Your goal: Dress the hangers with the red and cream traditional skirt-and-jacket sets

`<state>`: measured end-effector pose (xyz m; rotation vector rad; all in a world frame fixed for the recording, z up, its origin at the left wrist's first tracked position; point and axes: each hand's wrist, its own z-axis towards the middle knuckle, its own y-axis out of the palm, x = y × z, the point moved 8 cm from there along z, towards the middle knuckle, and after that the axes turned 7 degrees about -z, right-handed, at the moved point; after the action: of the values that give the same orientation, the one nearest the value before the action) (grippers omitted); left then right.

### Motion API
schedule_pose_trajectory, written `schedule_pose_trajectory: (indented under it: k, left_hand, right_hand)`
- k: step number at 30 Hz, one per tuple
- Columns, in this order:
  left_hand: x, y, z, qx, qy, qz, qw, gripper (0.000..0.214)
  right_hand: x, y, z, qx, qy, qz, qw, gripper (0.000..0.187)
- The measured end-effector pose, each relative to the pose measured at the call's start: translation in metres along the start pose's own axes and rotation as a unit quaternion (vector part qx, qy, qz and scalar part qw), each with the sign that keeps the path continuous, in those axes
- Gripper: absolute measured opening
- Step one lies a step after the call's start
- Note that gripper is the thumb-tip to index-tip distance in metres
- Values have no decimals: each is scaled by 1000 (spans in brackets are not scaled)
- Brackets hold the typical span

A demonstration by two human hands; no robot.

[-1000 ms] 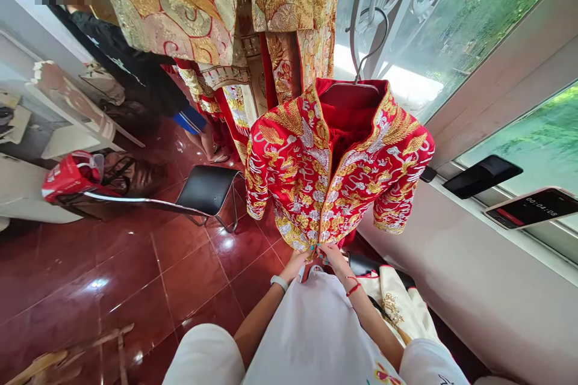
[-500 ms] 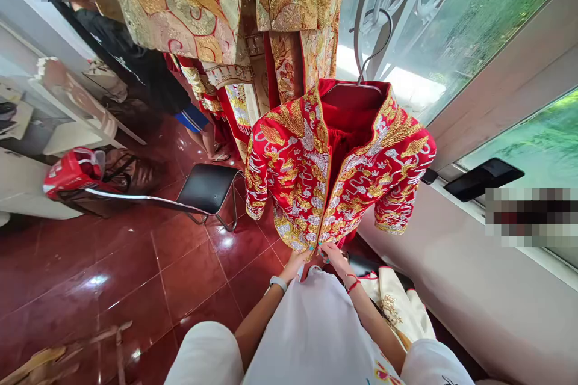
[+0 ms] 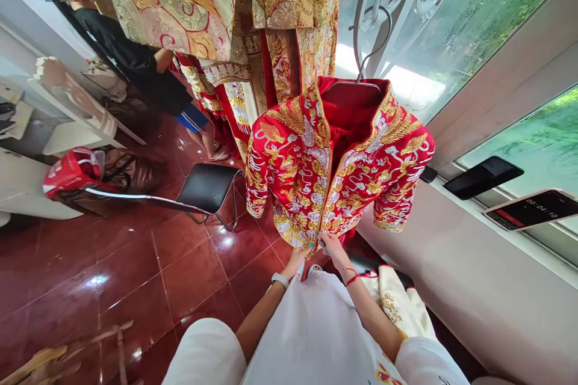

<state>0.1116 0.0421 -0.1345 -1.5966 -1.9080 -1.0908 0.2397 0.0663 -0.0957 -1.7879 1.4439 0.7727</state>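
A red jacket with gold and silver embroidery hangs in front of me on a wire hanger. Its front edges part at the collar and come together toward the hem. My left hand is closed on the bottom of the front edge at the hem. Just above and to the right, my right hand pinches the front opening; whether a zipper pull lies between its fingers is too small to tell. The hanger hooks on a white metal scroll grille by the window.
Gold embroidered garments hang behind the jacket. A black chair stands on the red tiles at left, near a red bag. Another person stands beyond. Phones rest on the sill; a cream garment lies low at right.
My right hand has moved slightly up along the jacket's front edge. My left hand stays at the hem. The other person's forearm now shows beside the hanging garments.
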Motion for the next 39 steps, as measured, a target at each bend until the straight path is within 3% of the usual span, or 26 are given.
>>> schedule_pose_trajectory:
  k: [5,7,9,12,14,19,23,26,30,32,35,39]
  left_hand:
    - [17,-20,-15,29,-16,184,982,34]
    - [39,-16,-22,44,36,263,963,22]
    - [67,1,-26,53,127,396,908,8]
    - [88,37,-25,43,222,592,774,17]
    - [89,48,-21,36,230,633,739,21]
    - [82,52,-16,25,240,643,727,28]
    - [82,52,-14,26,245,642,726,29]
    - [89,53,-12,32,245,639,728,29]
    - [114,57,-10,75,254,622,737,15]
    - [125,63,-9,79,267,622,732,18]
    - [126,73,-5,59,277,630,723,29]
    - [122,73,-3,77,284,617,730,25]
  right_hand:
    - [-6,-1,-2,6,-20,-28,999,25]
    - [-6,3,-3,3,-23,-34,999,25]
    - [-6,6,-5,2,-22,-34,999,26]
    - [-7,7,-6,4,-21,-28,999,27]
    - [-8,8,-8,1,-17,-17,1000,29]
    - [-15,11,-13,-1,-1,30,1000,28]
    - [-36,3,-9,15,-16,68,997,28]
    - [-51,-4,-7,22,-29,84,996,30]
    - [-57,-6,-11,30,-33,89,995,31]
    - [-57,-4,-15,30,-32,88,995,31]
    - [-65,-5,-17,31,-37,86,995,31]
    - [-96,-20,-12,39,-74,87,993,31]
